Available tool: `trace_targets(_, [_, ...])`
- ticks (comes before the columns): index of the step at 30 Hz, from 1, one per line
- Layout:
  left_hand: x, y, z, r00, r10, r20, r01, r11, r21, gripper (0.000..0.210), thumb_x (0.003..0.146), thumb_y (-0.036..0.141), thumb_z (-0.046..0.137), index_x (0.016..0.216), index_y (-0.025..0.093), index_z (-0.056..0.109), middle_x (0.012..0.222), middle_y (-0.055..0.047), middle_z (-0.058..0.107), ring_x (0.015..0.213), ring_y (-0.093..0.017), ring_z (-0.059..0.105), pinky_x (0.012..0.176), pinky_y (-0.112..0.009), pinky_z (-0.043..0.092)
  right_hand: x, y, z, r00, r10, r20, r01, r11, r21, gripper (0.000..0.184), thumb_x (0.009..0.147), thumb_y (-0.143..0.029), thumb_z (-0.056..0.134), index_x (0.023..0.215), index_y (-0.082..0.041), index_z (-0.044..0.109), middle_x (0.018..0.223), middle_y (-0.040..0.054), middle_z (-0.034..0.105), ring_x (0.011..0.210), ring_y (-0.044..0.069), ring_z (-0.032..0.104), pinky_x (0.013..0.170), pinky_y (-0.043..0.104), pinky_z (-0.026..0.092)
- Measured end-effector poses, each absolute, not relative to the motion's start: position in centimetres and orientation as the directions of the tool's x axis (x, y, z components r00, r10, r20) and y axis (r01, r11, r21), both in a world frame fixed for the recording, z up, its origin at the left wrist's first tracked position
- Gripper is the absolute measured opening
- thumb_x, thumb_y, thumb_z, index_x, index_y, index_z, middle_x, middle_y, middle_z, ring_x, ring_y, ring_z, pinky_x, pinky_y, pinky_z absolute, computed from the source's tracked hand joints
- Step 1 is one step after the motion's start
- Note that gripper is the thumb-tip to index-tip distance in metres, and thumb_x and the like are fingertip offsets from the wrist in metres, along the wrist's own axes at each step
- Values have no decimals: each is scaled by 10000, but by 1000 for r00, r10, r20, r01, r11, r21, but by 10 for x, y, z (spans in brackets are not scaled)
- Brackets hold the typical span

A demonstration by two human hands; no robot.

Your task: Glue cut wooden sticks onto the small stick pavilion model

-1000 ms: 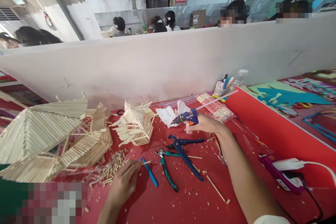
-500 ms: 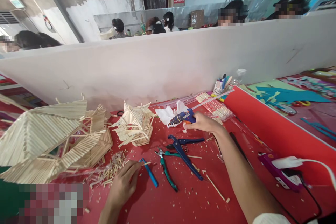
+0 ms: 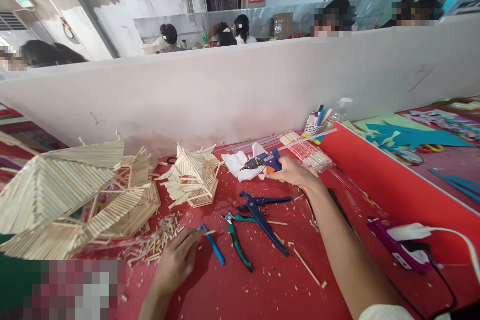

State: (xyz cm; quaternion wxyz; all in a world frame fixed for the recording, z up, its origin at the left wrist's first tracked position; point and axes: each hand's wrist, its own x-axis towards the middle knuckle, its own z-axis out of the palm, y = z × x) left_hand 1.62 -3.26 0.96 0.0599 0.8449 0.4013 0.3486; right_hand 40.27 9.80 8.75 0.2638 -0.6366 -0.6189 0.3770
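Observation:
My right hand (image 3: pixel 290 171) grips a blue hot glue gun (image 3: pixel 264 161), its nozzle pointing left above a crumpled white tissue (image 3: pixel 237 164). A long clear glue stick (image 3: pixel 313 138) sticks out of its back. Low at the front left, my left hand (image 3: pixel 180 255) pinches a short wooden stick (image 3: pixel 209 233) between thumb and fingers. Just right of it lies a blue pen-like tool (image 3: pixel 214 246). Green-handled cutting pliers (image 3: pixel 239 242) and a dark blue cutter (image 3: pixel 264 222) rest between my hands. Beyond my left hand stands a small stick-built pavilion (image 3: pixel 195 175).
A larger stick-built model (image 3: pixel 71 195) fills the left side. Stick offcuts (image 3: pixel 165 237) lie in a heap beside it. Bundled sticks (image 3: pixel 305 151) and a pen cup (image 3: pixel 316 122) stand at the back. A purple power strip (image 3: pixel 401 245) is at right. A white partition (image 3: pixel 225 95) runs behind.
My right hand and the glue gun have shifted slightly right. My left hand keeps its pinch on the stick, almost still.

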Motion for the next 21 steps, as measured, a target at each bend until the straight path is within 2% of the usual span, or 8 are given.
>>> trace_targets(5, [15, -33, 7, 445, 724, 527, 642, -668, 376, 357, 972, 52, 452, 1175, 226, 687, 971, -50, 735, 827, -116, 728, 744, -180, 584, 402, 100, 90, 9, 991, -135, 626, -111, -772, 252, 698, -324, 816, 637, -188, 613, 512, -7, 608, 505, 159, 559, 488, 241, 383])
trace_targets(9, [15, -32, 9, 450, 721, 526, 638, -672, 375, 377, 957, 42, 450, 1179, 223, 695, 941, -43, 733, 801, -114, 724, 730, -176, 582, 404, 100, 89, -101, 988, -121, 595, -37, -803, 157, 737, -284, 769, 683, -177, 667, 589, 19, 688, 569, 184, 644, 547, 249, 447])
trace_targets(13, [15, -32, 10, 453, 721, 524, 636, -673, 376, 389, 960, 37, 440, 1186, 222, 697, 942, -47, 733, 812, -114, 725, 734, -174, 581, 403, 98, 91, -170, 973, -156, 576, -31, -817, 85, 738, -223, 742, 706, -178, 678, 644, 37, 730, 613, 208, 694, 599, 273, 496])
trace_targets(21, [16, -33, 9, 462, 724, 512, 636, -673, 378, 409, 948, 22, 441, 1195, 227, 696, 944, -45, 734, 811, -110, 724, 732, -166, 577, 401, 95, 96, -213, 965, -151, 617, 13, -787, 144, 749, -280, 766, 684, -195, 669, 664, 44, 735, 672, 227, 713, 628, 288, 504])
